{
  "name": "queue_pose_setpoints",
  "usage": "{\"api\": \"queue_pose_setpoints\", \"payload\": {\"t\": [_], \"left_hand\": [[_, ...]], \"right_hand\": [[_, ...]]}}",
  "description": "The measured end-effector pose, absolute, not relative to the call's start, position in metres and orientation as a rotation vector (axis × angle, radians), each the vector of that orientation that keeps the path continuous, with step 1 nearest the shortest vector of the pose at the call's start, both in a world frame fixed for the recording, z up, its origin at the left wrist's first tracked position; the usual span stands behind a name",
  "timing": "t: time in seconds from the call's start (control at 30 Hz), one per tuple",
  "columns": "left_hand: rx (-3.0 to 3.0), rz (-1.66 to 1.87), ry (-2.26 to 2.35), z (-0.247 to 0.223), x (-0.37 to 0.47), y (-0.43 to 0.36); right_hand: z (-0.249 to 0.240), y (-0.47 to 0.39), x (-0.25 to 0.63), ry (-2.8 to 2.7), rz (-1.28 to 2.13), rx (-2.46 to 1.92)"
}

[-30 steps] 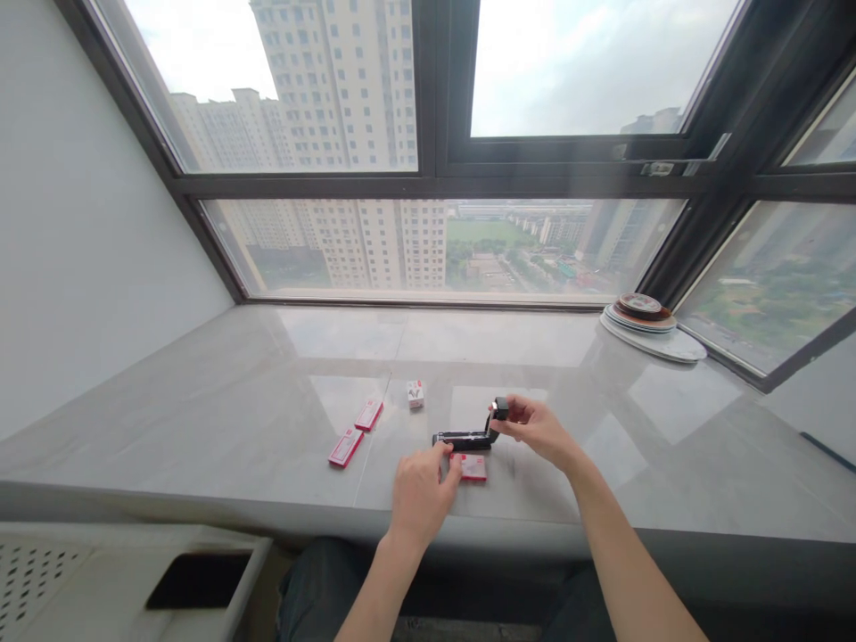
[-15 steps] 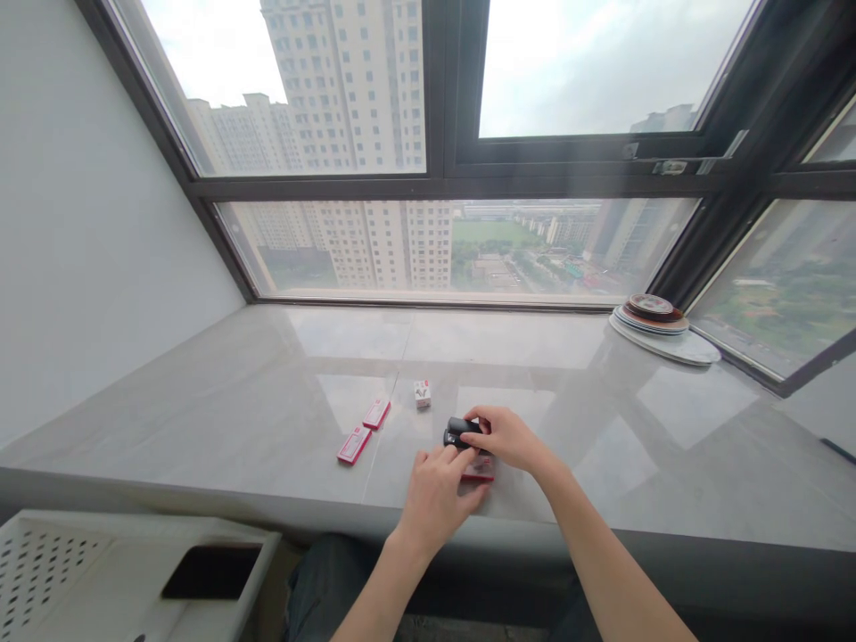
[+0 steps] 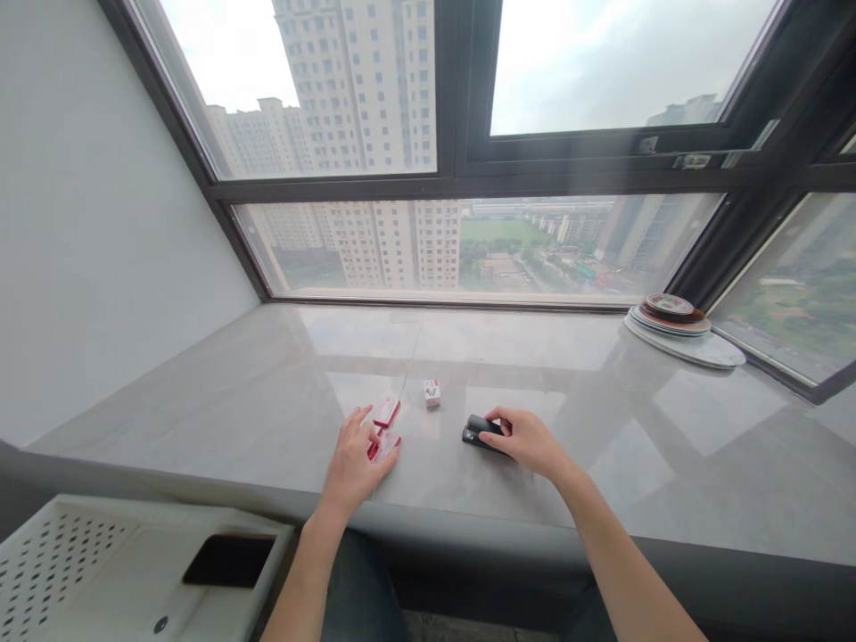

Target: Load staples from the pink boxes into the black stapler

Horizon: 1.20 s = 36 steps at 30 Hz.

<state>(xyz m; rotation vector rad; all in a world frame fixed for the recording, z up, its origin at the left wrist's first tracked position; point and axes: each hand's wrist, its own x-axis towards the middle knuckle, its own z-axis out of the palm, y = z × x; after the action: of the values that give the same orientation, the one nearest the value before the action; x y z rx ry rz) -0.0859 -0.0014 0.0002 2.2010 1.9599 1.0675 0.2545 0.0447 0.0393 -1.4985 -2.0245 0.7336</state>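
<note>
My right hand (image 3: pixel 528 439) is closed on a black stapler (image 3: pixel 478 428), which rests on the sill in front of me. To the left, my left hand (image 3: pixel 354 459) grips a flat red and white box (image 3: pixel 386 445) between thumb and fingers. Under or against it is another such box (image 3: pixel 374 441), mostly covered by the fingers. A further red and white box (image 3: pixel 387 411) lies flat just beyond the fingertips. Between the hands and farther back stands a small white box (image 3: pixel 432 393) with red print.
The pale marble window sill (image 3: pixel 568 490) has its front edge close to me. A stack of plates (image 3: pixel 675 323) sits in the right back corner by the window. Below the sill on the left is a white plastic basket (image 3: pixel 134 535) with holes.
My left hand has carried the red and white box from beside the stapler leftward to the other boxes. My right hand stays on the stapler. The view has shifted slightly.
</note>
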Motion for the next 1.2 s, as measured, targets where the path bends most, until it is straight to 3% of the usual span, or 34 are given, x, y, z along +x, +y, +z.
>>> {"api": "queue_pose_setpoints", "payload": {"t": [0.4,0.57,0.87,1.2], "left_hand": [[2.239,1.077,1.865,-0.014,0.003,0.037],[2.250,1.088,1.871,-0.012,0.022,0.054],[2.231,1.043,1.853,-0.017,0.011,-0.006],[2.337,1.048,1.882,-0.024,-0.074,0.016]], "right_hand": [[0.040,0.026,0.254,-1.960,0.656,-1.599],[0.023,0.022,0.260,-1.847,0.779,-1.634],[-0.002,0.004,0.195,-1.609,1.157,-1.391],[-0.004,0.035,0.086,-1.757,1.013,-1.237]]}}
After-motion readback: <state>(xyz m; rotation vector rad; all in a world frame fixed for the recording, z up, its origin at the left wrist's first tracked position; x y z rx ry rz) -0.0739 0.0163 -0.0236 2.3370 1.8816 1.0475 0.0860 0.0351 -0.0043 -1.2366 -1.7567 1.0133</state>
